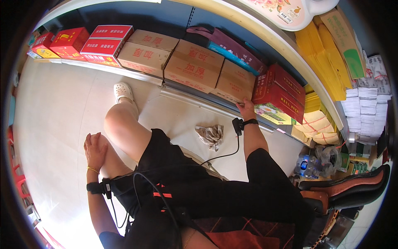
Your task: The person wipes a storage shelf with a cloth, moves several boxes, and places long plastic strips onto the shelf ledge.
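My right hand [247, 110] reaches to the low shelf and grips the lower right corner of a small brown cardboard box [235, 81]. The fingertips are partly hidden there. Beside that corner stands a dark red box [278, 96] with a flower picture. To the left are a larger brown carton [193, 66] with red print and another pair of brown cartons [146, 57]. My left hand [96, 150] lies on my bent leg, its fingers spread and holding nothing. On the tiled floor below the shelf lies a crumpled striped cloth [210, 136].
Red boxes [70, 42] line the shelf's left end. Purple packages [238, 52] lie behind the cartons. Yellow paper bundles [319, 54] and white stacks [367, 108] fill the right shelves. Plastic bottles [306, 166] and a brown-and-black chair part [352, 191] are at the right.
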The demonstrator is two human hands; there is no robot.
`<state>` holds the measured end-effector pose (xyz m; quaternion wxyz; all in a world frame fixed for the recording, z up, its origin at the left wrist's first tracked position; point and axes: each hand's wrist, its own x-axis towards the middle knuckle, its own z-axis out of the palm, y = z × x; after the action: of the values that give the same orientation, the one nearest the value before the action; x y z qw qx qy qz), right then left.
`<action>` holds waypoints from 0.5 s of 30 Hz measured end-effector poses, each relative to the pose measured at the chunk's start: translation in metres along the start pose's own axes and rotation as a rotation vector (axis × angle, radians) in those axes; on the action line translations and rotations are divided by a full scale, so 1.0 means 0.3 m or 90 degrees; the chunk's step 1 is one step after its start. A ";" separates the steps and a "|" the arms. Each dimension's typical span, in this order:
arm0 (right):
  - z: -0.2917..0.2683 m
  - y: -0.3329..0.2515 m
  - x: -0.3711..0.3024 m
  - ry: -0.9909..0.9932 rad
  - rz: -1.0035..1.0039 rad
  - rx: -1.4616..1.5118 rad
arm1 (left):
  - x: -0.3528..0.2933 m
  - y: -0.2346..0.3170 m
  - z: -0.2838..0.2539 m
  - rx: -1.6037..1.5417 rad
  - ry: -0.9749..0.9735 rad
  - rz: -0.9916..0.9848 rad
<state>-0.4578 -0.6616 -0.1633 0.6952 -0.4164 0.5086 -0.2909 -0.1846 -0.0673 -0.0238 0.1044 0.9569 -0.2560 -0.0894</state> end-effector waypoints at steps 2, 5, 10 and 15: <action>-0.025 0.004 0.010 -0.039 -0.044 -0.065 | -0.003 0.016 -0.013 0.009 0.006 0.006; -0.010 0.007 0.007 0.017 -0.021 -0.080 | -0.002 0.008 -0.004 0.024 0.015 -0.004; -0.026 0.019 0.006 0.054 0.009 -0.043 | -0.006 0.001 -0.006 -0.005 0.018 -0.015; -0.011 -0.005 -0.007 0.063 0.041 -0.042 | -0.017 -0.005 -0.011 -0.011 -0.005 -0.039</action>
<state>-0.4615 -0.6614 -0.1614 0.6643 -0.4076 0.5647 -0.2716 -0.1875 -0.0629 -0.0204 0.1091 0.9629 -0.2261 -0.0986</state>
